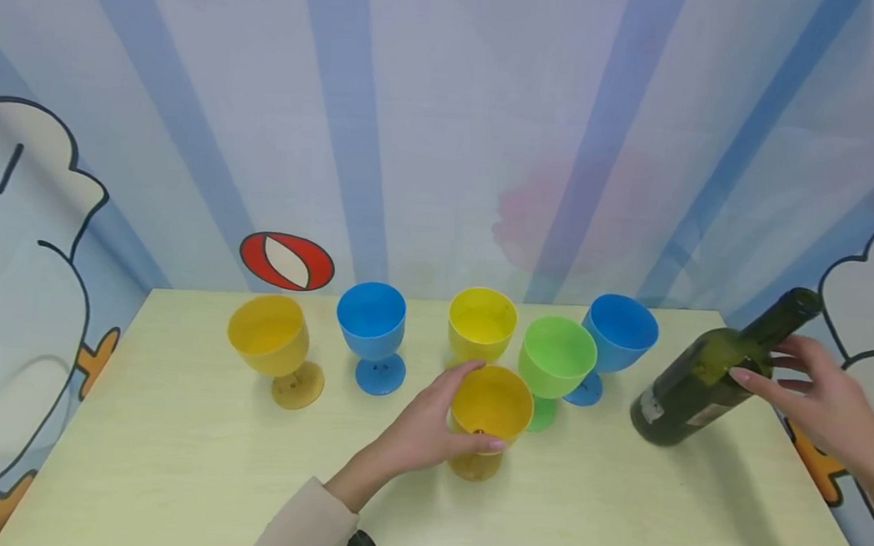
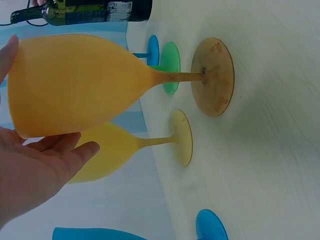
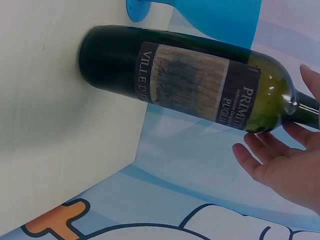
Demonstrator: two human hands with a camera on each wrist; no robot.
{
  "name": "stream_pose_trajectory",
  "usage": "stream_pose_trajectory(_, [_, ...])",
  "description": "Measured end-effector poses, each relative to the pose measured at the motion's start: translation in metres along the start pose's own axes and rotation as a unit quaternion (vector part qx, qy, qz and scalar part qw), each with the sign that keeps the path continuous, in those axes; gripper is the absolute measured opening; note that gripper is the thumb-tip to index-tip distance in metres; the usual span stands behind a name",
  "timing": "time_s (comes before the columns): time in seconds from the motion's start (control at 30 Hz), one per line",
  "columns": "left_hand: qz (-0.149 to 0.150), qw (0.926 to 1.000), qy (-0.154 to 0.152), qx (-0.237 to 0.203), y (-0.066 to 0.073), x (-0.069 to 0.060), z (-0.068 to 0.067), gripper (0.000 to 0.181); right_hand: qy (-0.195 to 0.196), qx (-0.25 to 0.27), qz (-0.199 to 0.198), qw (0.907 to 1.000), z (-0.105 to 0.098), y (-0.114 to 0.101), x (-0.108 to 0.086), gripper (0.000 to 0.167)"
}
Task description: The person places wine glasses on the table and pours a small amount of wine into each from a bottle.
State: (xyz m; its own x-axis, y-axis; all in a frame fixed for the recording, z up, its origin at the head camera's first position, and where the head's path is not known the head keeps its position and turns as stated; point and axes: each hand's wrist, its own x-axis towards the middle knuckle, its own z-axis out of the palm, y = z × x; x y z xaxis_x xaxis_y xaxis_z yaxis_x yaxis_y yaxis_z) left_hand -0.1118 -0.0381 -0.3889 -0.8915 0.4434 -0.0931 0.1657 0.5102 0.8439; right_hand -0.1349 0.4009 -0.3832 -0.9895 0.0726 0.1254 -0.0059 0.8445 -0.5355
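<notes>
My left hand [image 1: 430, 423] curls round a cup [image 1: 497, 402], right hand [image 1: 826, 399] round the bottle [image 1: 701, 381] rightward: grasping, I judge, wants firming next.

- Head view: from above, facing forward and down over the desk [image 1: 192, 475] to the striped backdrop [image 1: 445, 140].
- Left wrist view: turned sideways, close beside the orange goblet [image 2: 80, 82].
- Right wrist view: also sideways, close to the bottle [image 3: 192, 85].
- All three share the bottle.

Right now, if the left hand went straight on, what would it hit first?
The orange cup within the left hand; beyond that, probably the green cup, though depth is hard to judge.
</notes>
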Motion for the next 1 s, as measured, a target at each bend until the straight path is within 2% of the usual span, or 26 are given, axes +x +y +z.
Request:
stream_pose_trajectory(0.2, [-0.007,1.0,-0.001,-0.006,0.0,-0.001,0.0,0.087,-0.031,0.022,0.016,0.9991,-0.005,-0.038,-0.009,0.081])
stream_pose_trajectory(0.3, [-0.007,0.9999,-0.002,-0.008,0.0,0.0,0.0,0.087,-0.04,0.027,0.022,0.9986,-0.005,-0.048,-0.013,0.078])
stream_pose_trajectory(1.0, [-0.013,0.9997,-0.001,-0.02,-0.001,-0.001,0.001,0.087,-0.046,0.049,0.027,0.9974,-0.001,-0.041,-0.008,0.076])
